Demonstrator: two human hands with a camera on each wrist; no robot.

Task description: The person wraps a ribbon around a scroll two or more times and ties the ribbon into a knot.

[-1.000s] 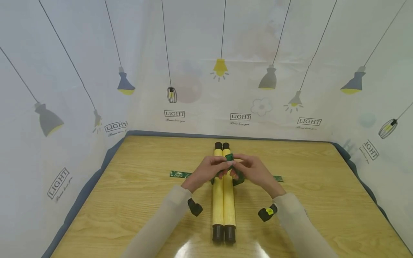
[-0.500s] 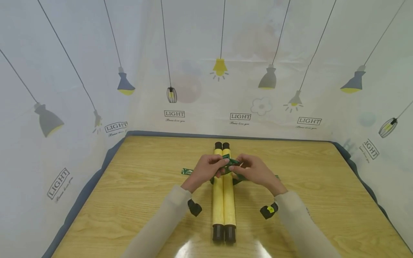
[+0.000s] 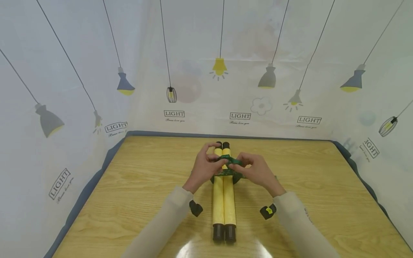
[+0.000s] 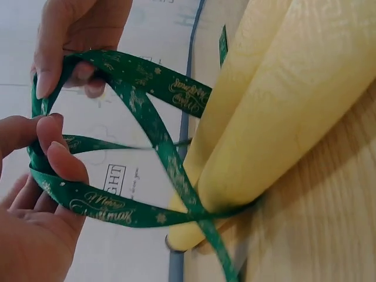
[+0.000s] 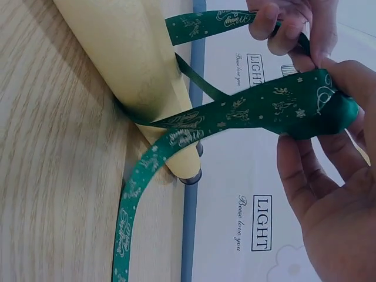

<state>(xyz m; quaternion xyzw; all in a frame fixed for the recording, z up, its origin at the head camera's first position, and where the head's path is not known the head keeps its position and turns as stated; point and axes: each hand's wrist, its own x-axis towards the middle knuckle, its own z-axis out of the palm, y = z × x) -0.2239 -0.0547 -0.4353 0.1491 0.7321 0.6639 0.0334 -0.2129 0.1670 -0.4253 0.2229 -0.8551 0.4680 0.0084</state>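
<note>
Two pale yellow scroll-like rolls [image 3: 224, 204] with dark end caps lie side by side, pointing away from me. A green ribbon [image 3: 223, 172] with gold Christmas lettering passes around them. Above the rolls my left hand [image 3: 204, 166] pinches the ribbon between thumb and fingers, its index finger raised. My right hand [image 3: 256, 170] pinches a folded loop of the same ribbon just to the right. In the left wrist view the ribbon strands [image 4: 158, 141] cross between the hands and the rolls. The right wrist view shows a bunched loop [image 5: 317, 108] at the right fingertips, which nearly meet the left fingers [image 5: 288, 32].
The rolls lie on a light wood-grain table [image 3: 145, 200]. A loose ribbon tail [image 5: 126, 229] hangs down toward the tabletop in the right wrist view. Behind the table's dark blue edge [image 3: 180, 134] stands a white sheet [image 3: 200, 96] printed with lamps.
The hands have drawn slightly apart, and ribbon now spans between them. The left hand's index finger has lifted. The ribbon tail at the left has drawn in behind the left hand.
</note>
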